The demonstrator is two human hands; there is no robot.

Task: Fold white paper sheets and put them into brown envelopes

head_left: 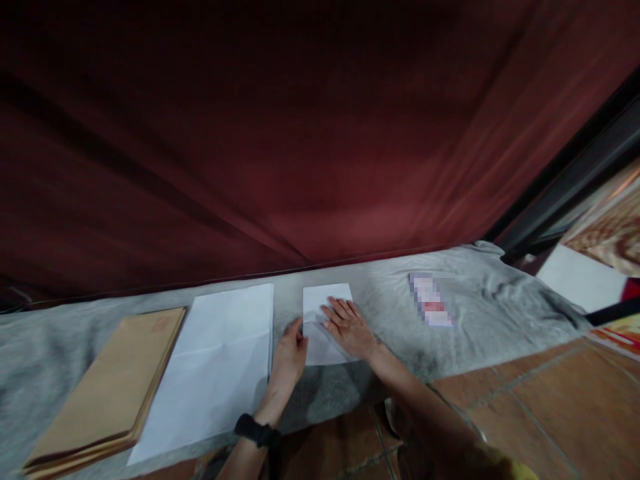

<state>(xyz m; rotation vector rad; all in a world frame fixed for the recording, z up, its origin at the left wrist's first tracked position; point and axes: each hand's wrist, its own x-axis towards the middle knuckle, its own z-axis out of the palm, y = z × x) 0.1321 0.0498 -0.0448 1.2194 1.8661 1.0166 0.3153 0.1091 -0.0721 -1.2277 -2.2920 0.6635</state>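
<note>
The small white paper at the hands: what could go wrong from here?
The small white paper might slide or wrinkle under the flat right hand, since the grey cloth beneath looks soft and uneven. The left hand, close beside the larger white paper, could nudge that out of place.

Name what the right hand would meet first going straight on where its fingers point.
Sliding off the smaller white paper beneath it, the right hand would cross grey cloth and probably meet the red curtain first; depth is unclear.
</note>
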